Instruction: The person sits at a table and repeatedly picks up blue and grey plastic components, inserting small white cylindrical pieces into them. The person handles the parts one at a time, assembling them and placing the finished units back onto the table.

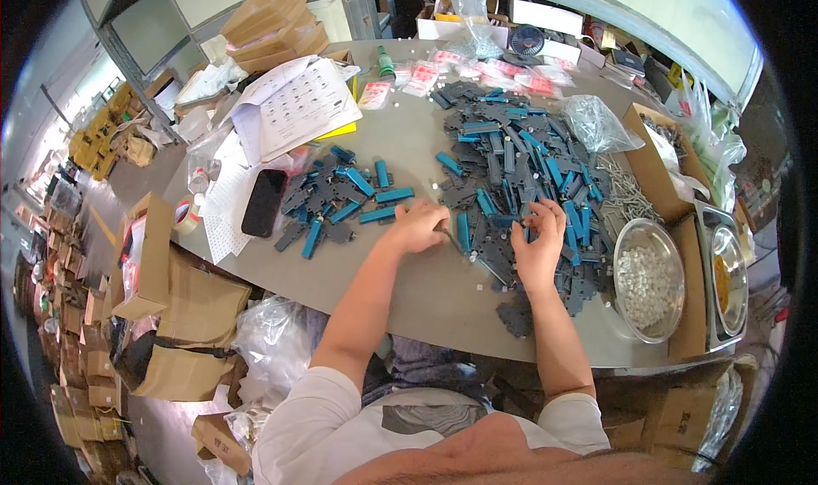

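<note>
A large pile of dark grey plastic parts and blue-and-grey pieces covers the middle right of the table. At its left edge my left hand has its fingers closed on a thin dark grey part, mostly covered by the fingertips. My right hand is over the pile's near side, its fingers bent and its thumb apart from them. I see nothing clearly gripped there. Left of my left hand lies a smaller heap of the same parts, with several blue pieces beside it.
A metal bowl of white pieces and loose screws lie at the right, near a cardboard box. A black phone and printed sheets are at the left. A green bottle and small packets sit farther back.
</note>
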Demonstrator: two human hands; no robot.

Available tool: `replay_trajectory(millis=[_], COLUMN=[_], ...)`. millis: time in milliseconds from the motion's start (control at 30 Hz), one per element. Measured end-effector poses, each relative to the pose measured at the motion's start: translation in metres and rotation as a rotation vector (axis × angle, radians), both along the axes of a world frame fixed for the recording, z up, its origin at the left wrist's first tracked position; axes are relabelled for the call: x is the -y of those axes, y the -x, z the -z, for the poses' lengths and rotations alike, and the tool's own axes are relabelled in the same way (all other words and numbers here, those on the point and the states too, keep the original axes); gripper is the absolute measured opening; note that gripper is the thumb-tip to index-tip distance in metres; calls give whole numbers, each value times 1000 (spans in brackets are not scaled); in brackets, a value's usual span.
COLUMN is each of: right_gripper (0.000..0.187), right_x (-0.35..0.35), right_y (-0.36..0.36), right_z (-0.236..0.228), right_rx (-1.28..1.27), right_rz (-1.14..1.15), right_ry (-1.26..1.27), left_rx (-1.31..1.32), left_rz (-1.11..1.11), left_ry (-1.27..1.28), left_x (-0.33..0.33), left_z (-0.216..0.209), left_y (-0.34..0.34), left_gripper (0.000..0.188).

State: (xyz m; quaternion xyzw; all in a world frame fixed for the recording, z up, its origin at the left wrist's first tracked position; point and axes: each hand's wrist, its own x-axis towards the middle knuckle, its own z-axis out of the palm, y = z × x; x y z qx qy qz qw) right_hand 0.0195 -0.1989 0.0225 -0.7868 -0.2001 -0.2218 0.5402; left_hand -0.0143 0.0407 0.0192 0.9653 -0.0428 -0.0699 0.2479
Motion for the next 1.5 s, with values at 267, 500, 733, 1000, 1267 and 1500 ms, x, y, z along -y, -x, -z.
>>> replay_trajectory(millis=[267,500,733,1000,1267,1500], right_gripper=[18,21,31,16,17,23], right_x=[6,3,-2,1,0,0], right_y=[-14,-10,-3,-1,6,-1], right_z=[19,16,5,8,-4,15], right_rx=[-98,-266,-420,-638,-788,-768], right_rz=[-206,-269,-308,-554,-715,-724], right_ry=[-383,-543,-441,-535,-804,-889], left_rx=[-15,12,-95,-201,-100,176], left_rz=[109,234,299,175,-35,-87], left_ry=[224,-208,-193,1135,1446,1476], left_x=[-13,14,11,41,71,81], left_z=[6,-32,-3,-37,8,28], left_y=[-3,19,9,15,5,-3], left_gripper=[25,45,41,26,45,22])
